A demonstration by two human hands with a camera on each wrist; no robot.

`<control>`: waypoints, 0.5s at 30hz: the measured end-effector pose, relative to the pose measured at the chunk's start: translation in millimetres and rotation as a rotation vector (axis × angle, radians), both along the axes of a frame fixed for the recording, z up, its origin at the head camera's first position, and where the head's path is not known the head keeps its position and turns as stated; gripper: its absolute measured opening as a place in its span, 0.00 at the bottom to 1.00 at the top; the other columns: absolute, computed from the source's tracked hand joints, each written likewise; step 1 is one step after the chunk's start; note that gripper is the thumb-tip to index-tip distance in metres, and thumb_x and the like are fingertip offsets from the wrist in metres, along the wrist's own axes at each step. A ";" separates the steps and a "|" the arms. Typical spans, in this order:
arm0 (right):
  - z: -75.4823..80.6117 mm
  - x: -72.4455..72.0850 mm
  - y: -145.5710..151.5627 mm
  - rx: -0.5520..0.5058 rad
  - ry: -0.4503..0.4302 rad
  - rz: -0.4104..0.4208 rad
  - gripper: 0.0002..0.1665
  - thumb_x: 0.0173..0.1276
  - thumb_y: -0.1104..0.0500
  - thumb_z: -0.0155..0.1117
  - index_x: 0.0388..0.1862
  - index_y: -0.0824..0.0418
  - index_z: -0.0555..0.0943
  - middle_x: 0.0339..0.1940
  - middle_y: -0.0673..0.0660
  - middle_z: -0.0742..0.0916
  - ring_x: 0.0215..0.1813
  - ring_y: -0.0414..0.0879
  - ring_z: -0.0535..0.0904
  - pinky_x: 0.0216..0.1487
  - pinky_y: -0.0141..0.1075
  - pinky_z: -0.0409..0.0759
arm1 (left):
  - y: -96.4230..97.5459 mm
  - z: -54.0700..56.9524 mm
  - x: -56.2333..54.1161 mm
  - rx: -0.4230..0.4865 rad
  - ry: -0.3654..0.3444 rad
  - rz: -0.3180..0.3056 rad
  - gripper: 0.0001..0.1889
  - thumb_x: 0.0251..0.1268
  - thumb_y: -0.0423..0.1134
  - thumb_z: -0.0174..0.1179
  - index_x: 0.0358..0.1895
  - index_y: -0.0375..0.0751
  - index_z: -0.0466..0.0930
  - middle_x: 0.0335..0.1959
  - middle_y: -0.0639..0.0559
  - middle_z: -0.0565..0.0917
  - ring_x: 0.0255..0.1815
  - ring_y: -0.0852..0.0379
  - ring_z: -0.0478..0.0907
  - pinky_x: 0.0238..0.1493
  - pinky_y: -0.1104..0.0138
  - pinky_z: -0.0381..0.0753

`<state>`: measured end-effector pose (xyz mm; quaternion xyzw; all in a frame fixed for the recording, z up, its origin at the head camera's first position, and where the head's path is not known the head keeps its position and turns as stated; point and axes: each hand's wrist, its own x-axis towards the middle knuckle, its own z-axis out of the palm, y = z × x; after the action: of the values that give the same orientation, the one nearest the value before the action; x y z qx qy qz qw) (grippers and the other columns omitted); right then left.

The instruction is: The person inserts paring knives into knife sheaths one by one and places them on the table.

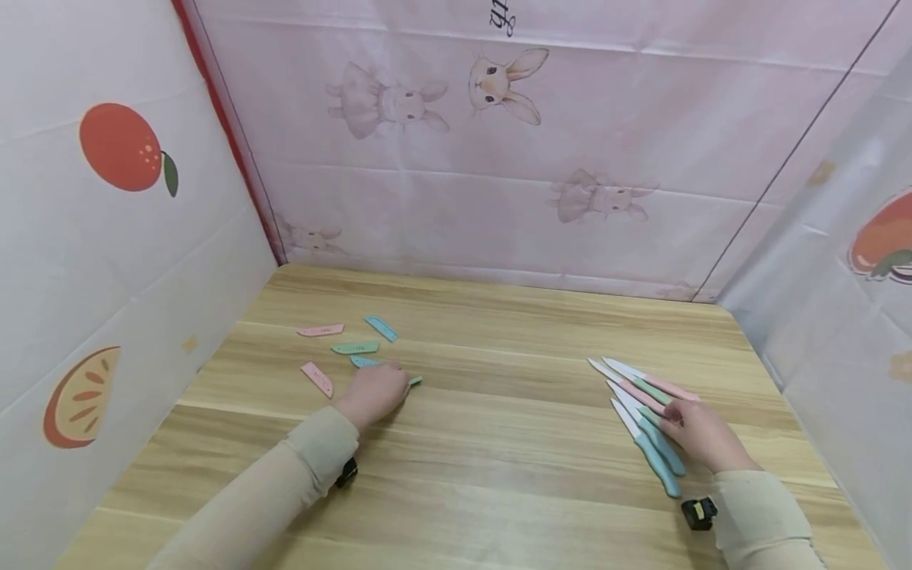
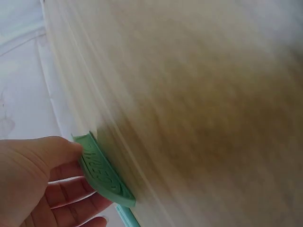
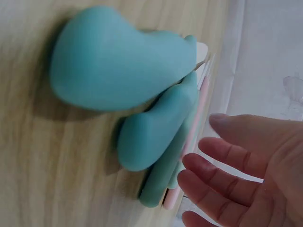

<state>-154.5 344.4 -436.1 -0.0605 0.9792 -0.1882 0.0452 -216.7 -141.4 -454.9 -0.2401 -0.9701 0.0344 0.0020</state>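
Note:
My left hand (image 1: 374, 392) is at the left of the table and pinches a green blade cover (image 2: 106, 172) between thumb and fingers. A blue cover (image 1: 364, 362) lies just beyond that hand, partly hidden by it. Over at the right, my right hand (image 1: 705, 435) is above the handles of several knives with pale blades. In the right wrist view its thumb and fingers are spread apart, gripping nothing. The knives include a blue-handled one (image 1: 657, 463) nearest me, a second blue-handled one (image 3: 158, 127), and pink-handled (image 1: 673, 386) and green-handled ones partly behind the hand.
More covers lie at the left: a pink one (image 1: 321, 330), a green one (image 1: 356, 347), a blue one (image 1: 381, 328) and another pink one (image 1: 317, 379). Bare wood-grain tabletop (image 1: 492, 443) separates the two groups. Printed cloth walls (image 1: 442, 198) enclose the back and sides.

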 end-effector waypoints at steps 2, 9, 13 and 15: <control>-1.5 -0.1 1.1 0.008 -0.002 0.014 0.08 0.60 0.65 0.63 0.36 0.70 0.79 0.29 0.57 0.82 0.30 0.48 0.76 0.31 0.47 0.76 | 1.4 0.1 -0.4 0.001 0.003 0.012 0.06 0.64 0.34 0.57 0.33 0.41 0.84 0.26 0.50 0.78 0.25 0.56 0.77 0.20 0.64 0.80; -6.1 -1.1 2.3 0.019 -0.014 0.016 0.06 0.58 0.66 0.63 0.35 0.68 0.79 0.26 0.53 0.80 0.28 0.46 0.73 0.27 0.43 0.74 | 6.1 2.0 -1.0 0.076 -0.019 0.115 0.08 0.65 0.34 0.55 0.30 0.41 0.82 0.25 0.49 0.80 0.24 0.54 0.79 0.19 0.62 0.79; -8.3 -2.0 2.9 0.026 -0.011 0.012 0.09 0.57 0.66 0.65 0.36 0.68 0.78 0.27 0.54 0.80 0.29 0.47 0.74 0.28 0.44 0.75 | 10.6 5.8 -2.8 0.191 -0.066 0.159 0.07 0.66 0.37 0.55 0.29 0.44 0.77 0.21 0.54 0.77 0.20 0.58 0.74 0.17 0.64 0.75; -10.0 -2.1 3.4 0.030 -0.009 0.009 0.10 0.57 0.65 0.66 0.36 0.68 0.78 0.27 0.54 0.80 0.29 0.47 0.74 0.28 0.44 0.75 | 12.9 7.5 -3.9 0.258 -0.078 0.152 0.06 0.65 0.38 0.56 0.29 0.45 0.76 0.19 0.56 0.76 0.18 0.60 0.72 0.17 0.66 0.73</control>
<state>-156.5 347.8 -446.1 -0.0635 0.9814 -0.1735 0.0512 -220.5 -128.5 -447.4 -0.1648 -0.9812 -0.1000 -0.0075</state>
